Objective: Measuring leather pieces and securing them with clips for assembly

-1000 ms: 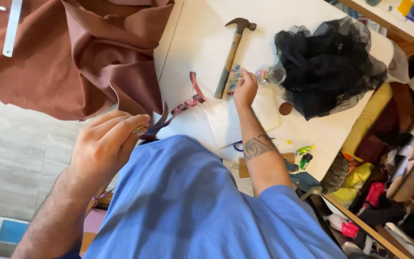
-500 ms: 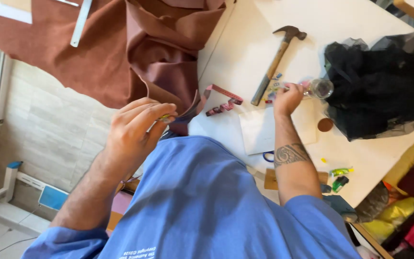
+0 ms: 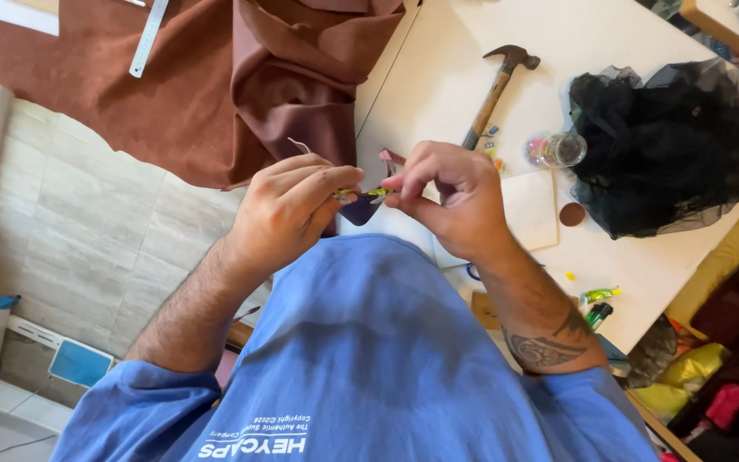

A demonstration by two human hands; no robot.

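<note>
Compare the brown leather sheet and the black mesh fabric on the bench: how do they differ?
The brown leather sheet is opaque and smooth, the black mesh fabric see-through and netted. The leather lies mostly flat with one end folded over the white table edge; the mesh sits bunched in a heap. A metal ruler rests on the leather; nothing lies on the mesh. Neither is touched by a hand.

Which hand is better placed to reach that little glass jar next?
Probably the right hand: the glass jar sits on its side, while the left hand is farther off, pinching the small yellow piece.
</note>
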